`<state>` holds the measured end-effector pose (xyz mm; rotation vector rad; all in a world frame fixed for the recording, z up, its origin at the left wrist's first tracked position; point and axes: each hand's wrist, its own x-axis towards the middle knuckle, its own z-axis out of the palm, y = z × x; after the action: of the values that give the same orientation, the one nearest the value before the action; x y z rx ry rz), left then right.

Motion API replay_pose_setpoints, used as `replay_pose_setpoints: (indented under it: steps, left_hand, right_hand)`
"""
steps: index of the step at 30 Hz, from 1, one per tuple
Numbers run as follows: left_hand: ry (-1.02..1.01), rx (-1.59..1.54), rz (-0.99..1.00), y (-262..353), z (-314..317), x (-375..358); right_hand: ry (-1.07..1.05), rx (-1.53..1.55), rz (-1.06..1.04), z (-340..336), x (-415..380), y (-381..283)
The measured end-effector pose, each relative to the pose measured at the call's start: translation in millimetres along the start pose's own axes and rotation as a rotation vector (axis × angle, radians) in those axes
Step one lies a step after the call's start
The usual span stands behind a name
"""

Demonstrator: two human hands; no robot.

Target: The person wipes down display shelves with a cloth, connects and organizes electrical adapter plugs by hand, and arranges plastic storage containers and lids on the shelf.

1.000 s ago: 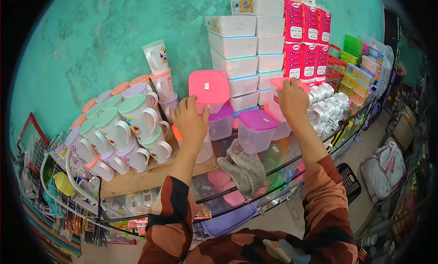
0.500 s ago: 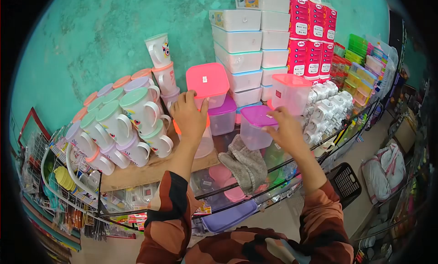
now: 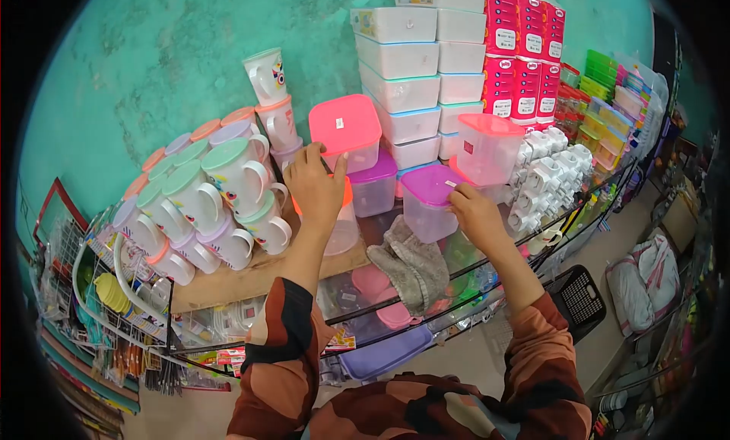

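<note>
My left hand (image 3: 315, 188) is at the front left corner of a clear container with a pink lid (image 3: 357, 128). Its thumb and fingers are apart, and it partly hides a container with an orange lid (image 3: 342, 231) below. On the right, the fingers of my right hand (image 3: 479, 216) close on the right edge of a clear square container with a purple lid (image 3: 432, 185). A second purple-lidded container (image 3: 374, 193) stands behind, under the pink-lidded one. A grey cloth mitt (image 3: 411, 265) hangs over the shelf edge in front.
Lidded white mugs (image 3: 228, 174) are stacked on a wooden board (image 3: 220, 288) at left. White boxes (image 3: 411, 90) and pink packs (image 3: 502, 83) rise behind. A pink-lidded container (image 3: 487, 151) and white plastic pieces (image 3: 544, 182) stand at right. A black rail (image 3: 380, 314) runs along the front.
My right hand's fingers have drawn together on the purple lid's edge. My left hand stays near the pink-lidded container. The view has shifted slightly.
</note>
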<state>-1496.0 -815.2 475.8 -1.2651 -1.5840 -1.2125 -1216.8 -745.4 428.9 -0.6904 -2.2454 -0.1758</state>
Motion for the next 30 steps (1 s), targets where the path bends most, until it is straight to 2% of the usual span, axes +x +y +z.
replay_pose_setpoints:
  steps: [3, 5, 6, 8, 10, 14, 16, 17, 19, 20, 22, 23, 25, 26, 28, 30]
  left_hand:
    - [0.003, -0.031, 0.015, 1, 1, -1]
    - [-0.012, -0.019, -0.015, 2, 1, 0]
    - [-0.009, -0.018, -0.015, 2, 2, 1]
    - [-0.007, -0.048, -0.009, 1, 2, 0]
    - [-0.013, -0.034, -0.015, 1, 2, 1]
    - [-0.007, -0.043, -0.012, 1, 2, -1]
    - [-0.014, -0.035, -0.023, 3, 1, -1]
    - [-0.021, -0.023, -0.036, 4, 1, -1]
    - [-0.017, -0.035, -0.029, 5, 1, -1]
    - [-0.016, -0.043, -0.025, 5, 1, -1]
    - [-0.013, -0.047, -0.020, 5, 0, -2]
    - [-0.010, -0.048, -0.017, 5, 0, -1]
    - [0.003, -0.051, -0.015, 3, 0, -1]
    - [0.008, -0.056, -0.007, 3, 0, -1]
    - [0.005, -0.043, -0.011, 3, 0, -1]
    - [0.002, -0.034, -0.010, 5, 0, -1]
  right_hand:
    - [0.058, 0.016, 0.031, 7, 1, -6]
    - [0.274, 0.039, 0.201, 4, 2, -23]
    - [0.276, 0.039, 0.198, -1, -1, -35]
    - [0.019, 0.118, 0.210, -7, -22, -63]
    - [-0.097, 0.183, 0.070, 7, -43, -81]
    - [-0.146, 0.120, 0.003, 57, -60, -83]
    - [-0.295, 0.460, 0.235, 60, -48, -88]
    - [-0.290, 0.458, 0.236, 60, -45, -92]
    - [-0.346, 0.779, 0.402, 56, -43, -100]
    - [-0.345, 0.777, 0.403, 55, -46, -102]
    - [-0.111, 0.781, 0.114, 53, -50, -103]
    - [-0.112, 0.779, 0.106, 49, -48, -99]
    - [0.044, 0.454, 0.378, 35, -44, -83]
    - [0.041, 0.453, 0.375, 35, -43, -74]
    - [0.178, 0.183, 0.428, 46, -41, -53]
    - [0.148, 0.173, 0.475, 51, -41, -41]
